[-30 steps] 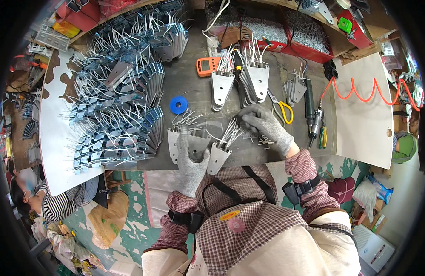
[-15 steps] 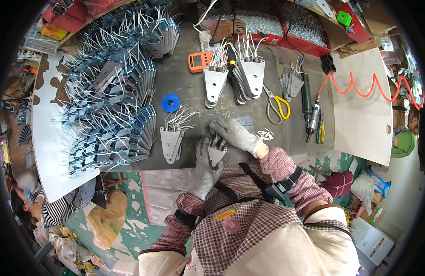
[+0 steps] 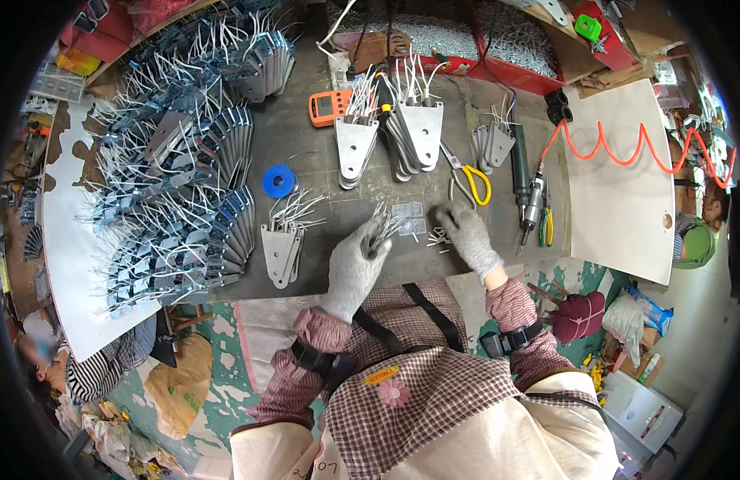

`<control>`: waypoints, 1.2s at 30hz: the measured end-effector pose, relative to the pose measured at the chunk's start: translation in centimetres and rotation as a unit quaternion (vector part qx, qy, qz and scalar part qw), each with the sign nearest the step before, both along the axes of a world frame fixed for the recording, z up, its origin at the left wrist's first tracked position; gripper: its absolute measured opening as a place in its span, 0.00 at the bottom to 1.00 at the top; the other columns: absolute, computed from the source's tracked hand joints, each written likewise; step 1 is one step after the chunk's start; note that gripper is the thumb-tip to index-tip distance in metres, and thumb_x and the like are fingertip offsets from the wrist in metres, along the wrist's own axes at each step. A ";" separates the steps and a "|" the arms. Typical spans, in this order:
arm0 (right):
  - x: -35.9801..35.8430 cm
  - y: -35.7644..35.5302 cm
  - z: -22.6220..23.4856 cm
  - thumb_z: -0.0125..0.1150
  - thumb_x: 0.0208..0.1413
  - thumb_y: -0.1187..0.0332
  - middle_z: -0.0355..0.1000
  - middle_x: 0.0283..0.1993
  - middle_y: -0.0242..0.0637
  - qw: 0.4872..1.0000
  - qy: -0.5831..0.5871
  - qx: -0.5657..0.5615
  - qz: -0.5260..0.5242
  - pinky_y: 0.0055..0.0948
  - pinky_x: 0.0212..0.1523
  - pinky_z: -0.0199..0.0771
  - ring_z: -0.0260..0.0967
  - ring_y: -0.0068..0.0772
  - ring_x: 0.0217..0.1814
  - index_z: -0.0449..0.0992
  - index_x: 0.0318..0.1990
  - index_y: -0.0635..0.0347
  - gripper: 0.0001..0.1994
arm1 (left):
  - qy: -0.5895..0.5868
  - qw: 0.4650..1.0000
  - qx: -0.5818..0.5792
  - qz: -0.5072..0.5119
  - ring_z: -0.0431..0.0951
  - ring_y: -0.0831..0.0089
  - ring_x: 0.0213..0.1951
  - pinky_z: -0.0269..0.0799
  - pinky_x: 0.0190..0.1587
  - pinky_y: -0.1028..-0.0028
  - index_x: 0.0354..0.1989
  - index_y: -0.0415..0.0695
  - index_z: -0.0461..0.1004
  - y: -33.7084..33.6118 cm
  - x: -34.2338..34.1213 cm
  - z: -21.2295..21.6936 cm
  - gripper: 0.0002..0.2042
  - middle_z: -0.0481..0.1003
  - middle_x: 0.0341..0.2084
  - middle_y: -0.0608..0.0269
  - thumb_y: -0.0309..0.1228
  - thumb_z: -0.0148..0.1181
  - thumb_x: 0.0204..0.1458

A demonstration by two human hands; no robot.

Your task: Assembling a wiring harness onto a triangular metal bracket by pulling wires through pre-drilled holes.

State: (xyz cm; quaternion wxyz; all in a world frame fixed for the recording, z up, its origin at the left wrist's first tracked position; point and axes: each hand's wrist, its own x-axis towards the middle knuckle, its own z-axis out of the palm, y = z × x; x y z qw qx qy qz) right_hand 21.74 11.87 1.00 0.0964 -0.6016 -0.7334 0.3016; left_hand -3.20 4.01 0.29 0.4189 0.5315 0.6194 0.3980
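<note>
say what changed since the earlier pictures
The left hand moved right, off the metal plates, and now holds white wires. The right hand met it, then drew back right beside small white pieces. The blue spool and orange meter stayed put.

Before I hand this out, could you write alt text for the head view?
A person's gloved left hand holds a bunch of white wires, while the gloved right hand is by small white pieces on a dark bench. Wired metal plates crowd the left side; a blue spool and an orange meter lie beyond the hands.
</note>
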 end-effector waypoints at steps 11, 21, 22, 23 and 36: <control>-3.0 -3.5 -5.2 0.64 0.58 0.67 0.75 0.46 0.56 0.990 -0.111 -0.069 0.048 0.54 0.48 0.77 0.77 0.57 0.50 0.75 0.45 0.62 0.12 | -0.247 0.946 -0.210 0.026 0.72 0.84 0.22 0.68 0.23 0.78 0.49 0.38 0.82 3.0 1.1 1.5 0.11 0.81 0.31 0.66 0.32 0.65 0.65; -5.9 -1.1 1.7 0.61 0.66 0.73 0.76 0.39 0.31 0.917 0.349 -0.141 -0.134 0.24 0.41 0.73 0.70 0.21 0.39 0.75 0.57 0.60 0.14 | -0.079 0.989 -0.125 0.014 0.75 0.80 0.29 0.73 0.28 0.76 0.49 0.39 0.82 2.1 1.4 -1.3 0.10 0.81 0.30 0.65 0.32 0.63 0.65; -6.4 -1.0 2.1 0.60 0.66 0.73 0.76 0.39 0.32 0.906 0.362 -0.154 -0.154 0.25 0.42 0.74 0.71 0.22 0.40 0.75 0.57 0.61 0.13 | -0.049 0.990 -0.134 0.010 0.75 0.80 0.29 0.73 0.28 0.76 0.49 0.39 0.82 2.1 1.3 -1.4 0.10 0.81 0.30 0.65 0.32 0.63 0.65; -7.0 -0.8 2.6 0.60 0.67 0.73 0.76 0.39 0.32 0.895 0.375 -0.167 -0.174 0.25 0.43 0.74 0.73 0.22 0.41 0.75 0.56 0.62 0.12 | -0.026 0.991 -0.131 0.005 0.75 0.80 0.29 0.73 0.28 0.76 0.49 0.40 0.82 2.2 1.3 -1.5 0.11 0.80 0.30 0.65 0.32 0.63 0.65; -7.9 -0.8 1.3 0.59 0.66 0.77 0.78 0.44 0.39 0.903 0.390 -0.093 -0.158 0.29 0.50 0.79 0.77 0.28 0.47 0.72 0.54 0.68 0.11 | -0.053 0.987 -0.150 0.016 0.74 0.80 0.29 0.71 0.24 0.74 0.46 0.42 0.81 2.2 1.7 -2.2 0.11 0.78 0.28 0.68 0.36 0.62 0.66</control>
